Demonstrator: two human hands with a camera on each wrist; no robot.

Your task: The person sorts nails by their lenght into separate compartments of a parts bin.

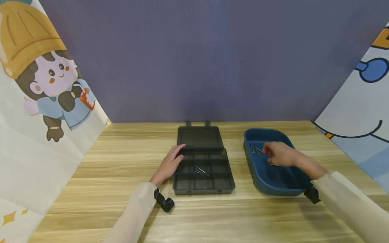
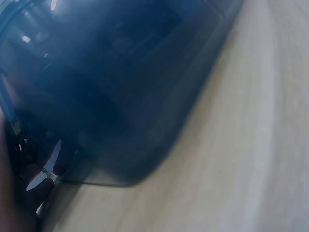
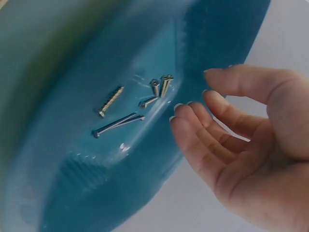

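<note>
"Where are your hands sitting?"

"Your left hand (image 1: 169, 163) is resting at nine o'clock on the dark compartment box (image 1: 223, 182), thumb and index finger spread apart. The box's lid (image 1: 200, 136) is lying open toward twelve."

"And your right?"

"Your right hand (image 1: 280, 154) is hanging over the blue bin (image 1: 275, 191), at the box's three o'clock. Its fingers are curving loosely, with a narrow gap to the thumb; nothing is showing between them."

"The metal pieces?"

"Screws (image 3: 111, 101) and nails (image 3: 116, 124) are lying near the bin's ten o'clock, just beside your fingertips. Slim fasteners (image 1: 200, 169) are lying in the box's middle column."
</note>
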